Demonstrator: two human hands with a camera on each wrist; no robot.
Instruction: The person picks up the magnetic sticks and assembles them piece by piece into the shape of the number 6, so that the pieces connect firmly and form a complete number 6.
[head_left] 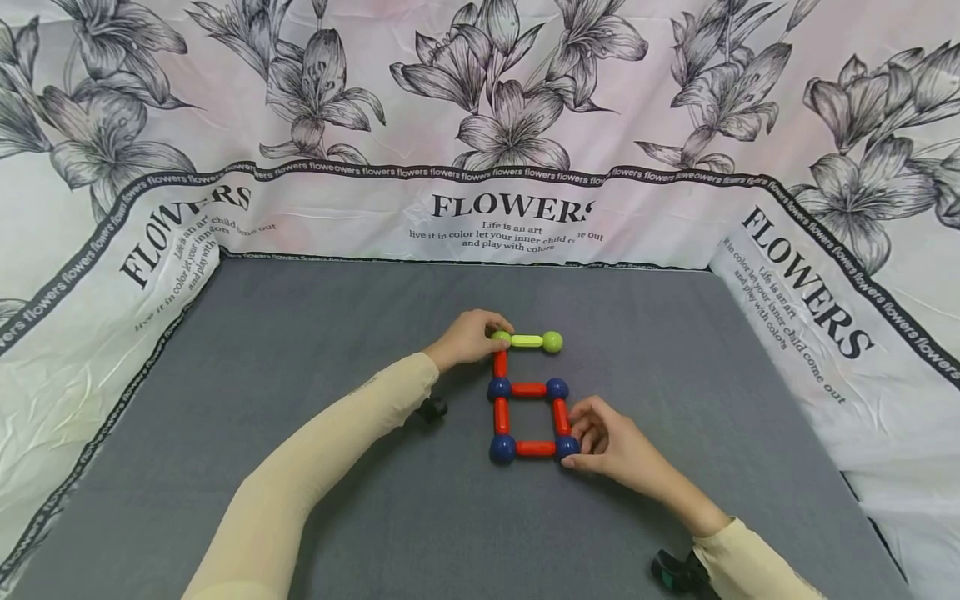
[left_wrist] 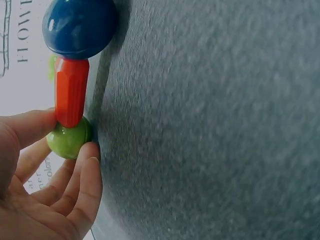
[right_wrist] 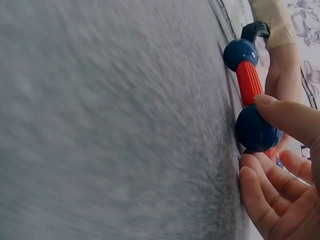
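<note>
A figure of blue balls and red rods lies on the grey cloth, four-sided at its near end. From its far-left blue ball (head_left: pixel 498 388) a red rod (head_left: pixel 500 364) runs to a green ball (left_wrist: pixel 67 141). My left hand (head_left: pixel 471 336) pinches this green ball between thumb and fingers. A light green rod (head_left: pixel 527 341) leads right from it to a second green ball (head_left: pixel 552 342). At the near-right corner, my right hand (head_left: pixel 618 446) grips a blue ball (right_wrist: pixel 256 129), thumb on its top and fingers beside the red rod (head_left: pixel 561 417). Part of that ball is hidden.
Grey cloth (head_left: pixel 360 517) covers the table around the figure. A white flower-printed cloth (head_left: pixel 337 212) borders it at the back and both sides. Dark wrist devices hang at my left wrist (head_left: pixel 432 409) and right wrist (head_left: pixel 678 573).
</note>
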